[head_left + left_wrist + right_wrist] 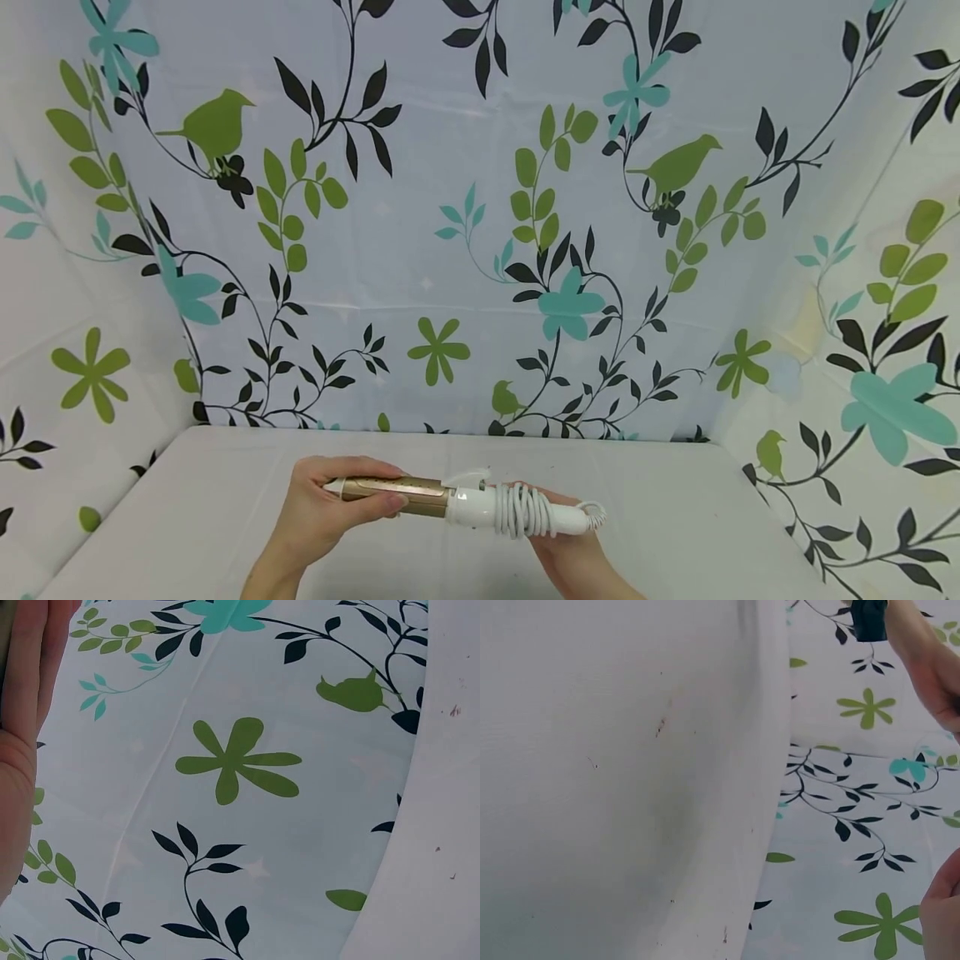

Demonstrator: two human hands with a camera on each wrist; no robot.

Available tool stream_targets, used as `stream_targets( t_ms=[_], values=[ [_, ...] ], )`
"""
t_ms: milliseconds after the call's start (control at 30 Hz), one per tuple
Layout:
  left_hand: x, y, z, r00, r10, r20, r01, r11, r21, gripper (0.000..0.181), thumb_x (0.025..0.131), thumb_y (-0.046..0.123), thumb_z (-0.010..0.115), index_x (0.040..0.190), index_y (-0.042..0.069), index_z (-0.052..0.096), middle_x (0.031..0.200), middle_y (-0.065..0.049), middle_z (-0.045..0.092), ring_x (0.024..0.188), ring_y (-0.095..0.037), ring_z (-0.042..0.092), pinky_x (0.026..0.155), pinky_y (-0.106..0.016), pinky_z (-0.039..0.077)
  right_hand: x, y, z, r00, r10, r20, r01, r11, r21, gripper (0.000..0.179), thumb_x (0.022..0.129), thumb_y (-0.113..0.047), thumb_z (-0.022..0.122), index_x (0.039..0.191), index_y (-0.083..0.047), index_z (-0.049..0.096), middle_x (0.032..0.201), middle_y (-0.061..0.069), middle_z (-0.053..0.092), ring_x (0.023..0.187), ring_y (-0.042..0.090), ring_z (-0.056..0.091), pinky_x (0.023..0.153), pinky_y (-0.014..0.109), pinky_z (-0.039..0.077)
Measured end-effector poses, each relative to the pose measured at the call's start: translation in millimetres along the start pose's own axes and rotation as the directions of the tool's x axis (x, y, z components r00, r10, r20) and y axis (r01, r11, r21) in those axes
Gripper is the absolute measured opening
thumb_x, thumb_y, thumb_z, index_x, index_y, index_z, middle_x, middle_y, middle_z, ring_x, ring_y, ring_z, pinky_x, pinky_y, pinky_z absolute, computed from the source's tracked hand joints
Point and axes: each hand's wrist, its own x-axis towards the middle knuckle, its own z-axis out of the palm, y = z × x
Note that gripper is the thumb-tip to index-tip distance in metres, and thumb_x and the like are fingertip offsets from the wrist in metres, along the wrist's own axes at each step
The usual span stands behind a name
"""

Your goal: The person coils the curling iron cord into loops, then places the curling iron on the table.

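Observation:
A curling iron [450,502] with a gold barrel and a white handle is held level above the front of the white table. My left hand [322,508] pinches the gold barrel near its tip, thumb in front and fingers behind. At the other end my right hand [566,546] holds the white handle from behind and below, its fingers mostly hidden. A white cord [522,511] is wound in several turns round that handle. The left wrist view catches only part of the left hand [19,765] at its edge; the iron's grip is barely visible there.
The white table [225,500] spreads below the hands, with small dark specks on its cover. Behind and at both sides hangs a cloth [420,250] printed with leaves, flowers and birds. In the right wrist view, a dark band [869,620] circles the left wrist.

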Motion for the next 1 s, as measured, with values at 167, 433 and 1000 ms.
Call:
stream_targets(
  t_ms=[167, 433, 1000],
  values=[
    [-0.5, -1.8, -0.9, 0.996, -0.067, -0.063, 0.070, 0.997, 0.039, 0.025, 0.074, -0.017, 0.076, 0.094, -0.003, 0.075, 0.088, -0.001, 0.077, 0.064, -0.018, 0.073, 0.057, -0.038, 0.061, -8.6, 0.0, 4.0, 1.000, -0.001, -0.018, 0.000, 0.999, -0.040, 0.033, 0.099, -0.003, 0.058, 0.122, -0.026, 0.065, 0.120, -0.009, 0.069, 0.113, 0.006, 0.062, 0.102, 0.024, 0.047],
    [2.0, -5.8, 2.4, 0.989, -0.138, -0.045, 0.138, 0.990, -0.001, 0.023, 0.077, -0.013, 0.077, 0.098, -0.007, 0.074, 0.091, -0.005, 0.077, 0.067, -0.021, 0.074, 0.061, -0.042, 0.061, -10.7, -3.6, 12.4, 0.983, -0.036, -0.179, -0.017, 0.958, -0.285, 0.029, 0.102, -0.012, 0.056, 0.125, 0.004, 0.060, 0.106, 0.007, 0.075, 0.100, 0.016, 0.069, 0.093, 0.026, 0.052],
    [2.9, -16.1, 2.6, 0.841, -0.513, 0.171, 0.454, 0.842, 0.293, 0.030, 0.082, 0.023, 0.084, 0.105, 0.007, 0.075, 0.092, -0.006, 0.076, 0.078, -0.016, 0.069, 0.066, -0.030, 0.057, -16.5, -6.7, 7.4, 0.933, 0.161, -0.322, -0.278, 0.892, -0.358, 0.047, 0.102, -0.038, 0.056, 0.111, 0.005, 0.072, 0.091, 0.016, 0.076, 0.085, 0.017, 0.071, 0.078, 0.030, 0.057]
  ],
)
